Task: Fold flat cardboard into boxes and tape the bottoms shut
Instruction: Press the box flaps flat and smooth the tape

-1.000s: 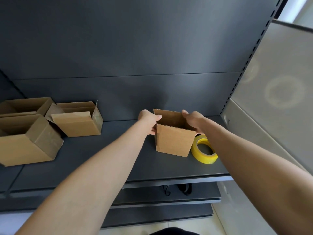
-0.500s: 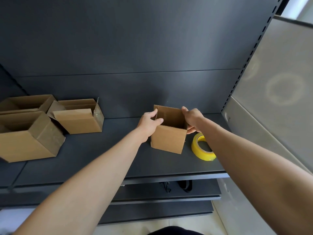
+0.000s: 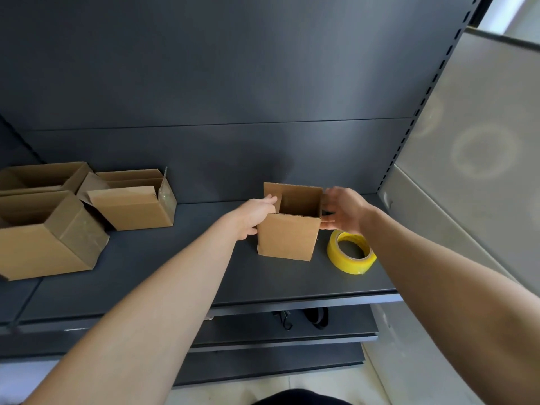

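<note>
A small brown cardboard box stands upright on the dark shelf, its top open toward me. My left hand lies against the box's left wall with a straight finger along the top edge; its other fingers are hidden behind the box. My right hand is spread open beside the right wall, the thumb just touching it. A roll of yellow tape lies flat on the shelf right of the box, below my right hand.
Three more folded cardboard boxes sit at the shelf's left: a large one in front, one on its side, one behind. A pale panel bounds the right. Dark items lie on the lower shelf.
The box has gone from tilted in both hands to standing squarely on the shelf. My right hand has let go of its rim and spread open; my left fingers have straightened.
</note>
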`<state>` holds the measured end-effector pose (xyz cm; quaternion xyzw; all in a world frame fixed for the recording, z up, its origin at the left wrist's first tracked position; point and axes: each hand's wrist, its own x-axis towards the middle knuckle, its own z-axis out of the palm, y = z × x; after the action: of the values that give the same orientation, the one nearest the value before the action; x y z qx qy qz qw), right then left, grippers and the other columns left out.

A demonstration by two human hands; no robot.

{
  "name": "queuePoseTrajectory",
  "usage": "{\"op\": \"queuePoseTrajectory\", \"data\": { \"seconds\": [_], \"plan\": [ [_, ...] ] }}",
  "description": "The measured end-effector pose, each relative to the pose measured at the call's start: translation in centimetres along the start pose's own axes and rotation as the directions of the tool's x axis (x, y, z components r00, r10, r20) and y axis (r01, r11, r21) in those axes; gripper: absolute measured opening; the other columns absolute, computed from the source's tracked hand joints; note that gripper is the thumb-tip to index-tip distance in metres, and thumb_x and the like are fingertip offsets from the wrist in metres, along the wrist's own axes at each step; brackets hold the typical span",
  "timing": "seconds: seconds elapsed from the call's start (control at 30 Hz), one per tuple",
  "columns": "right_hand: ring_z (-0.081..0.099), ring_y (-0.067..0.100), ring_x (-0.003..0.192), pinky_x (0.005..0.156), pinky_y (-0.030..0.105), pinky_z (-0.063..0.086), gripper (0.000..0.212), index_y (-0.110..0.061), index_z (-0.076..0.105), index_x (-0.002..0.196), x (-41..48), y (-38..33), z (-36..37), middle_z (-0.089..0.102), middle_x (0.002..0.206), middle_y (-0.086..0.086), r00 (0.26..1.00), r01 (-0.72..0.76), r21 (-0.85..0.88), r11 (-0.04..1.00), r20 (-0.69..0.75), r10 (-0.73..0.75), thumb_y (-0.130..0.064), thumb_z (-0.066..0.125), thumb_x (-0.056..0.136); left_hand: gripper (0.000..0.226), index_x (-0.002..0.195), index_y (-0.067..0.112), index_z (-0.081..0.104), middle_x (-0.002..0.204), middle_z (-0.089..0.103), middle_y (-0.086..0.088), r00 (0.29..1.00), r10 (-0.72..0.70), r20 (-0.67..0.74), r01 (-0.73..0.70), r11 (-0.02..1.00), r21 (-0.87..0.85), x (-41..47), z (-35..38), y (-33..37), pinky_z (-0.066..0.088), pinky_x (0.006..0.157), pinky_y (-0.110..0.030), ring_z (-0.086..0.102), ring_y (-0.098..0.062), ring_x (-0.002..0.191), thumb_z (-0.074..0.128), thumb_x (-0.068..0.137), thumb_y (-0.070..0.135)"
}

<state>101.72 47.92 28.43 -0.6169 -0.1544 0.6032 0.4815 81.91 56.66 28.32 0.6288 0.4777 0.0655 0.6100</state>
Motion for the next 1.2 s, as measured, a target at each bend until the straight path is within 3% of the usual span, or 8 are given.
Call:
{"op": "queuePoseTrajectory", "data": {
  "seconds": [0.17, 0.3, 0.43, 0.57, 0.73, 0.93, 1.07, 1.2],
  "plan": [
    [0.061, 0.033, 0.111, 0.092, 0.045, 0.052, 0.017, -0.012, 0.063, 0.109, 0.1, 1.1, -1.0, 0.063, 0.12, 0.013, 1.0, 0.024, 0.021, 1.0, 0.017, -0.024, -0.018, 0.053, 0.096, 0.062, 0.145, 0.051, 0.023, 0.148, 0.032, 0.002, 1.0, -0.006, 0.007, 0.006, 1.0, -0.006, -0.1, 0.3, 0.1, 0.04, 0.096, -0.042, 0.038, -0.019, 0.117, 0.044, 0.096, 0.018],
    [0.06, 0.028, 0.108, 0.085, 0.045, 0.055, 0.031, -0.016, 0.057, 0.121, 0.3, 0.8, -0.5, 0.06, 0.119, 0.009, 1.0, -0.004, -0.112, 0.994, -0.027, 0.001, -0.013, 0.062, 0.091, 0.064, 0.147, 0.047, 0.019, 0.155, 0.022, 0.005, 1.0, 0.009, 0.017, -0.008, 0.999, -0.035, -0.1, 0.7, 0.2, 0.055, 0.088, -0.041, 0.036, -0.021, 0.122, 0.042, 0.097, 0.014],
    [0.065, 0.024, 0.098, 0.086, 0.046, 0.055, 0.042, -0.021, 0.055, 0.125, 0.9, 1.0, 0.7, 0.064, 0.112, 0.007, 0.987, 0.014, -0.277, 0.961, -0.152, -0.058, -0.004, 0.064, 0.087, 0.065, 0.148, 0.047, 0.017, 0.155, 0.021, 0.004, 1.0, 0.002, 0.021, -0.001, 0.999, -0.047, -0.1, 0.8, 0.4, 0.051, 0.094, -0.046, 0.036, -0.019, 0.116, 0.043, 0.098, 0.015],
    [0.066, 0.025, 0.096, 0.082, 0.043, 0.057, 0.051, -0.019, 0.055, 0.131, 1.2, 1.0, 1.2, 0.065, 0.114, 0.01, 0.969, 0.015, -0.316, 0.949, -0.229, -0.092, 0.003, 0.063, 0.086, 0.076, 0.148, 0.047, 0.016, 0.158, 0.015, 0.01, 0.991, -0.012, 0.134, 0.025, 0.995, -0.1, -0.4, -0.1, 0.1, 0.047, 0.095, -0.044, 0.021, -0.022, 0.141, 0.064, 0.09, 0.036],
    [0.067, 0.021, 0.082, 0.066, 0.036, 0.058, 0.049, -0.02, 0.055, 0.129, 0.9, 0.8, 1.1, 0.066, 0.103, 0.007, 0.968, 0.027, -0.27, 0.962, -0.232, -0.093, 0.007, 0.056, 0.088, 0.088, 0.15, 0.043, 0.01, 0.159, 0.007, 0.018, 0.977, -0.001, 0.215, 0.028, 0.992, -0.122, -0.6, -0.7, -0.5, 0.037, 0.106, -0.048, 0.017, -0.021, 0.144, 0.068, 0.087, 0.022],
    [0.064, 0.025, 0.093, 0.061, 0.036, 0.057, 0.03, -0.016, 0.054, 0.121, 0.2, 0.8, 0.6, 0.06, 0.116, 0.01, 0.992, -0.034, -0.121, 0.992, -0.126, 0.018, -0.012, 0.054, 0.091, 0.074, 0.148, 0.043, 0.018, 0.156, 0.019, 0.019, 0.995, 0.061, 0.085, -0.053, 0.995, -0.085, -0.3, 0.0, -0.9, 0.041, 0.096, -0.044, 0.029, -0.018, 0.137, 0.062, 0.092, 0.026],
    [0.06, 0.028, 0.104, 0.07, 0.042, 0.056, 0.031, -0.016, 0.052, 0.122, 0.1, 0.9, 0.2, 0.058, 0.118, 0.011, 0.995, -0.055, -0.066, 0.996, -0.081, 0.05, -0.025, 0.055, 0.093, 0.059, 0.144, 0.043, 0.024, 0.151, 0.023, 0.018, 0.994, 0.102, -0.029, -0.101, 0.995, 0.012, 0.1, 1.0, -1.0, 0.043, 0.087, -0.038, 0.037, -0.016, 0.123, 0.055, 0.095, 0.032],
    [0.063, 0.025, 0.098, 0.076, 0.046, 0.057, 0.033, -0.025, 0.058, 0.119, 0.6, 1.3, 0.6, 0.063, 0.11, 0.007, 0.993, -0.025, -0.151, 0.988, -0.122, 0.006, -0.006, 0.054, 0.092, 0.053, 0.141, 0.033, 0.025, 0.147, 0.022, 0.009, 0.977, 0.161, -0.142, -0.126, 0.965, 0.229, 0.8, 2.1, -1.1, 0.045, 0.094, -0.041, 0.036, -0.021, 0.122, 0.053, 0.096, 0.031]
  ]
}}
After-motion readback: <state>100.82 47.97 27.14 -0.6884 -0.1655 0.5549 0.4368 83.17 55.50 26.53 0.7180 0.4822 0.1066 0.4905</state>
